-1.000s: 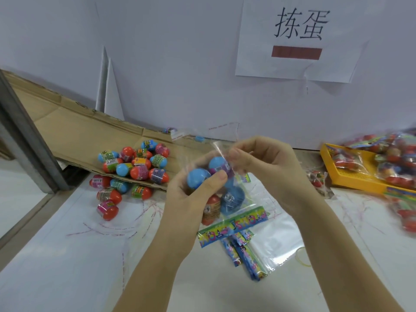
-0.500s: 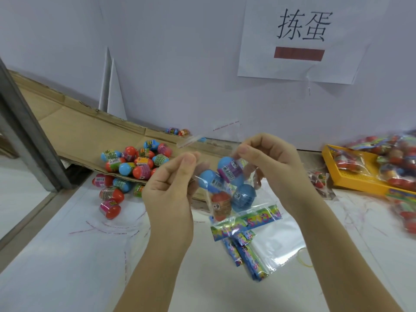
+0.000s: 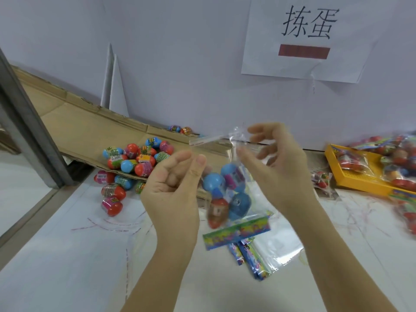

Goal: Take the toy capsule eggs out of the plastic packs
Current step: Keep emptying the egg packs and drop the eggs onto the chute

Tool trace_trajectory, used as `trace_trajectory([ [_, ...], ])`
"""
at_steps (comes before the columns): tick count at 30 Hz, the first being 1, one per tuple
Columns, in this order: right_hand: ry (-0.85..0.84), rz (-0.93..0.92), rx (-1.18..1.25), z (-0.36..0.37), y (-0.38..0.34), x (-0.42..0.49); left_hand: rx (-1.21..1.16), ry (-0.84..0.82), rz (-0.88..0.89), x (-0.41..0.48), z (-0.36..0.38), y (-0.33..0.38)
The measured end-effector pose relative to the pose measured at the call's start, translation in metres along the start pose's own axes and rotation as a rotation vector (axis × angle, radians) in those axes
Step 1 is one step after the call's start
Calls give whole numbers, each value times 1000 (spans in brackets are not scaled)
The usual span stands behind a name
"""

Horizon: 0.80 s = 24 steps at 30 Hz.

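Clear plastic pack [image 3: 236, 230], capsule eggs [image 3: 211, 181] enclosed: held aloft, top pinched by right hand [image 3: 279, 167]. Left hand [image 3: 171, 188] curled alongside; grip cannot be told.

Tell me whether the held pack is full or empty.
Not empty: several eggs show through the clear pack, pinched at its top by the right hand.
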State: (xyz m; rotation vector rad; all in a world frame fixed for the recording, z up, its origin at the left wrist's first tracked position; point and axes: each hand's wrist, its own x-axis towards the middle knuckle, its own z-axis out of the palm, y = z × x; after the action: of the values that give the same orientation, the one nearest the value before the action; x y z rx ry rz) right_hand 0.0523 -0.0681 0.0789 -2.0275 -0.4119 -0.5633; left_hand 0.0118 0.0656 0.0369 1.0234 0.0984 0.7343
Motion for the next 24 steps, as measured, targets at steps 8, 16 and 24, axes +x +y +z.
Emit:
trace_trajectory([
  [8,102,-573,-343,8,-20,-9,194,-144,200,-11,4,1],
  [16,142,-697,-491,-1,-14,-4,552,-238,481,-11,-1,-6],
  [24,172,-626,-449,-4,-9,-1,610,-307,569,-10,-5,-11],
])
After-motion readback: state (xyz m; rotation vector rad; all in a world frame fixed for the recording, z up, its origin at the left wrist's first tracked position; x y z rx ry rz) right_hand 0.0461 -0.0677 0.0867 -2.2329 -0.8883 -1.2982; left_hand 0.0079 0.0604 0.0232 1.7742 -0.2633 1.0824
